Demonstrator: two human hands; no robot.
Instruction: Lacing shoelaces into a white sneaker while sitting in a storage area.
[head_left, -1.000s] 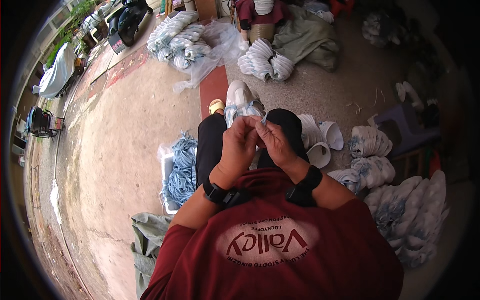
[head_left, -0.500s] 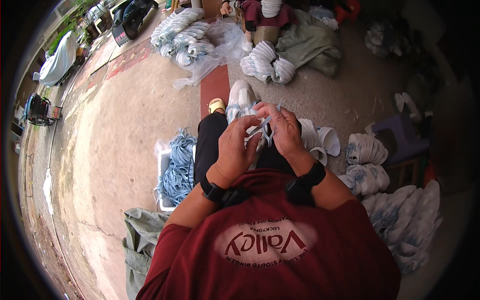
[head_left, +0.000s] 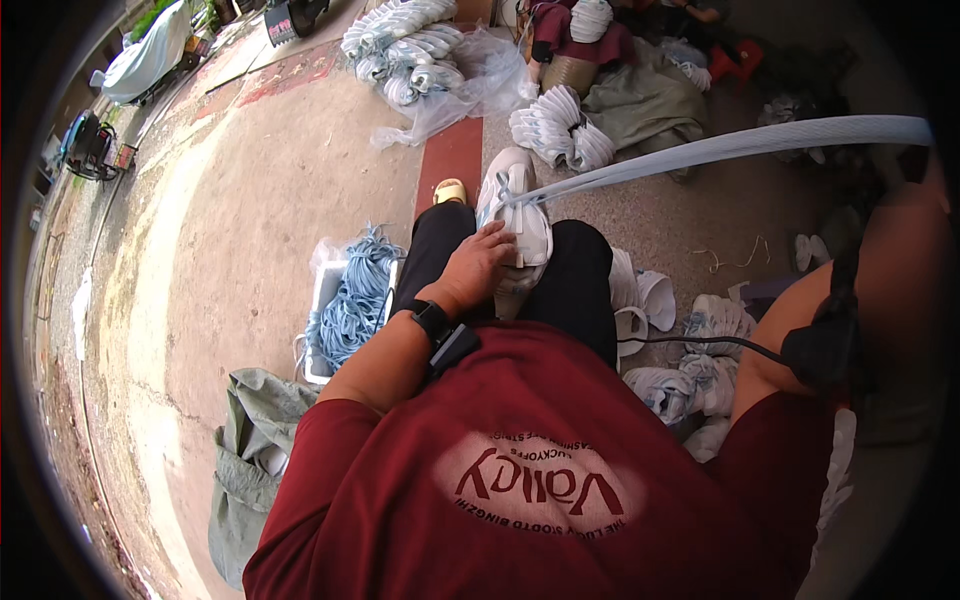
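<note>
A white shoe upper with light blue trim [head_left: 515, 195] stands toe outward between my knees. My left hand [head_left: 482, 262] holds it, the fingers laid over its side and front. From its eyelets a pale blue shoelace [head_left: 740, 148] stretches taut to the far right. Close to the dark right rim, my raised right hand [head_left: 934, 190] pulls that lace; its fingers are mostly hidden in shadow. Beside my left leg, a white box [head_left: 322, 290] holds a tangle of blue laces [head_left: 362, 300].
Bundled white uppers [head_left: 405, 45] lie on clear plastic sheeting [head_left: 490, 75] far ahead, another bundle [head_left: 562, 128] nearer. More uppers [head_left: 690, 385] are stacked at my right. A person [head_left: 570, 40] sits ahead. Grey-green cloth [head_left: 245, 460] lies at my left; a covered vehicle [head_left: 150, 55] stands far left.
My right hand has swung from the shoe out to the far right, drawing the lace taut. My left hand has come down onto the shoe. The view has shifted slightly.
</note>
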